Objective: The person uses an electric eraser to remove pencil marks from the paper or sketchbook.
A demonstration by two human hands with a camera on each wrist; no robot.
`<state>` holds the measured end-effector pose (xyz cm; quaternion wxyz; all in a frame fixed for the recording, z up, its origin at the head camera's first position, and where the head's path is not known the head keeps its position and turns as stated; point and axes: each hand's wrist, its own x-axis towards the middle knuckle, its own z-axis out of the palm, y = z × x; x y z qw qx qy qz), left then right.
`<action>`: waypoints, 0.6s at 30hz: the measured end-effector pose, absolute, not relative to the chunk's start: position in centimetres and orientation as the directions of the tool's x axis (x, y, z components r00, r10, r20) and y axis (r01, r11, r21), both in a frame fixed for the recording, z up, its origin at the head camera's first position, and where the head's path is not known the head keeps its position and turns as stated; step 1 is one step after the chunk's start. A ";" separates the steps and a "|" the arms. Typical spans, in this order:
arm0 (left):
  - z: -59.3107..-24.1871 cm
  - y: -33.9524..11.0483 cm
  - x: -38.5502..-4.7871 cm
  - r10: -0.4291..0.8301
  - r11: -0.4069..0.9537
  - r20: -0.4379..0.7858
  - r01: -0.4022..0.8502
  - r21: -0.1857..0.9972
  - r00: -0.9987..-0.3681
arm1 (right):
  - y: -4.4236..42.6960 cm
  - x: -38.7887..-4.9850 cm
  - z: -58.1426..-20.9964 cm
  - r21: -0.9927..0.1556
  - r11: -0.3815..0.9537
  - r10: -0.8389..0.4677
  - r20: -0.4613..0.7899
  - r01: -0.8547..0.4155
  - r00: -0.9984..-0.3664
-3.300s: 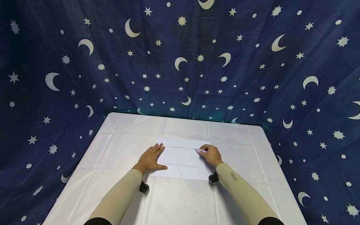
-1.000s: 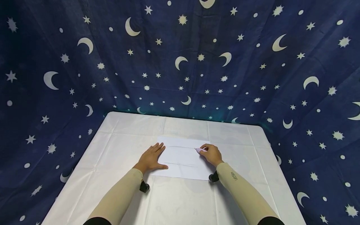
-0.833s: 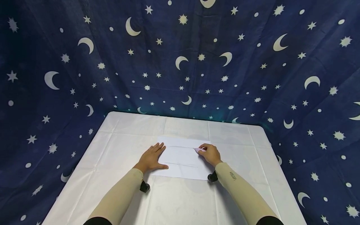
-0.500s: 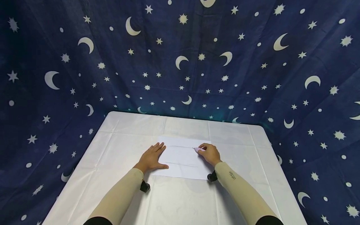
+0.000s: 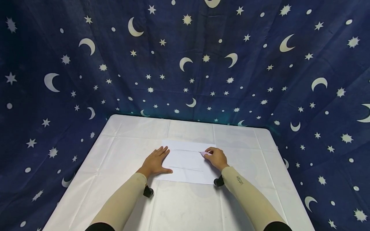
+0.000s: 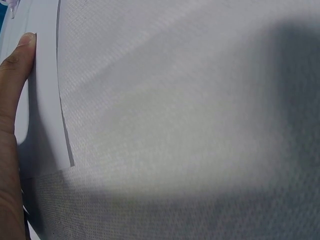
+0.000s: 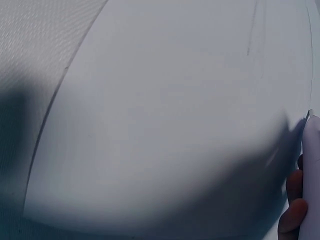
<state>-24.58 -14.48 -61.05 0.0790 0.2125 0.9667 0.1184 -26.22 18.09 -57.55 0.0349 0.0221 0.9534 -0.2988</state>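
A white sheet of paper (image 5: pixel 188 178) lies on the white-covered table. My left hand (image 5: pixel 155 161) rests on its left side, fingers spread and thumb out; in the left wrist view the thumb (image 6: pixel 15 70) presses near the paper's edge. With my right hand (image 5: pixel 216 158) I pinch a lilac pen-like tool (image 7: pixel 312 170) that has a thin pointed tip. Its tip is at the right end of a thin upper line on the paper. A second line runs lower, roughly parallel. Whether the lines are drawn or cut, I cannot tell.
The white table (image 5: pixel 185 205) reaches back to a dark blue curtain (image 5: pixel 185 41) with moons and stars. Black wrist cameras sit under both wrists, the left camera (image 5: pixel 148 192) and the right camera (image 5: pixel 219 181), close above the table.
My right hand and the lilac tool have shifted slightly left, then slightly back right, along the upper line. The left hand and paper have stayed in place.
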 end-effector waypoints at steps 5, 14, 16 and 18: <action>-61.0 -14.4 -24.6 0.436 0.877 -0.095 0.398 0.270 -0.895 | 18.1 -26.2 -57.5 -0.566 0.823 0.022 -0.064 0.054 -0.998; -60.9 -14.5 -24.4 0.434 0.872 -0.089 0.392 0.293 -0.897 | 18.8 -26.1 -57.3 -0.553 0.830 0.031 -0.084 0.073 -0.996; -60.9 -14.5 -24.4 0.435 0.870 -0.084 0.394 0.296 -0.897 | 19.0 -26.0 -57.3 -0.555 0.829 0.035 -0.081 0.074 -0.996; -61.0 -14.5 -24.4 0.435 0.871 -0.084 0.395 0.292 -0.896 | 19.2 -25.9 -57.2 -0.554 0.829 0.037 -0.079 0.075 -0.996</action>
